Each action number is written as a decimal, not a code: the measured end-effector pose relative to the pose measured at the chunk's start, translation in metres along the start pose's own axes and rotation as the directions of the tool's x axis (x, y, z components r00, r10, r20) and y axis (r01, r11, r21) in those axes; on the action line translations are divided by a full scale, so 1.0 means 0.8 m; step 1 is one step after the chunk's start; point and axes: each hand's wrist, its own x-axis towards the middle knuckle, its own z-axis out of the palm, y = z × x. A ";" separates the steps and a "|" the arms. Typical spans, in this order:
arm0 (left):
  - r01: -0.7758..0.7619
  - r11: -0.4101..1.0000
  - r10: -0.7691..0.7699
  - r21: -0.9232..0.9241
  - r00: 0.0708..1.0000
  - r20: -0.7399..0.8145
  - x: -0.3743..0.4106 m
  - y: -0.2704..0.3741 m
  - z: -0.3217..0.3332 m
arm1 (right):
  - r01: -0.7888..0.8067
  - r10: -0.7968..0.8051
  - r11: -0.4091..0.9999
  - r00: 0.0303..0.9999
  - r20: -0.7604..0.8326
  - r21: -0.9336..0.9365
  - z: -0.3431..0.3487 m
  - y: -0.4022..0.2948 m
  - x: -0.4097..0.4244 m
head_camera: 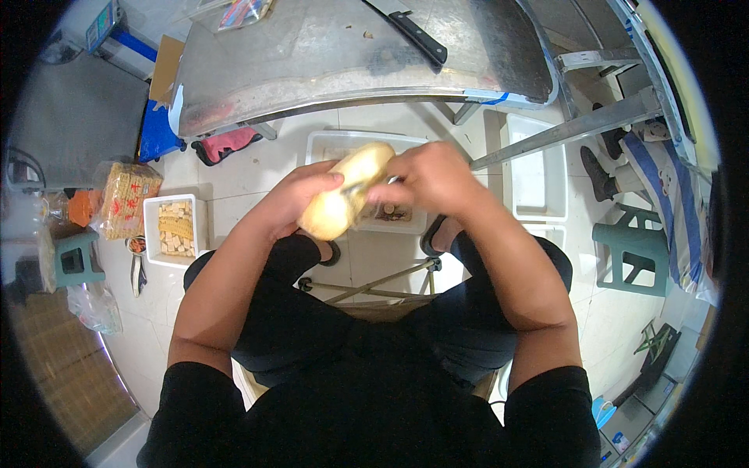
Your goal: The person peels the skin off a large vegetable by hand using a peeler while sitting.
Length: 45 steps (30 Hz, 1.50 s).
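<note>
My left hand (301,196) is wrapped around the side of a long, pale yellow vegetable (330,219). The vegetable slants across the space between my knees, its far end towards the upper right. At its right side my right hand (436,178) is closed on a small tool (354,188), which looks like a peeler with its dark metal part against the skin. Motion blurs that hand and tool, and the fingers cover much of the tool. Below them on the floor stands a white plastic tray (313,151) with some brown and pale pieces in it, partly hidden by my hands.
A steel table (304,52) stands ahead, with a black-handled knife (418,38) on it. White tubs (535,175) lie right, before a green stool (632,251) and another person's legs (623,178). At left are a bin of tofu-like cubes (175,243) and bagged noodle-like blocks (126,199).
</note>
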 end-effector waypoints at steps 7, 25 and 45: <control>-0.050 0.999 0.050 -0.009 0.999 -0.012 -0.005 -0.008 -0.011 | -0.262 0.270 0.958 0.961 0.057 -0.118 -0.015 0.038 0.005; -0.006 0.974 0.011 -0.225 1.000 0.023 -0.004 -0.008 -0.025 | 0.062 -0.063 0.998 0.998 -0.011 -0.024 0.004 -0.016 0.000; -0.064 0.995 0.050 -0.079 0.985 -0.163 -0.022 0.003 -0.042 | -0.301 0.279 0.946 0.944 -0.177 -0.118 0.001 0.052 0.008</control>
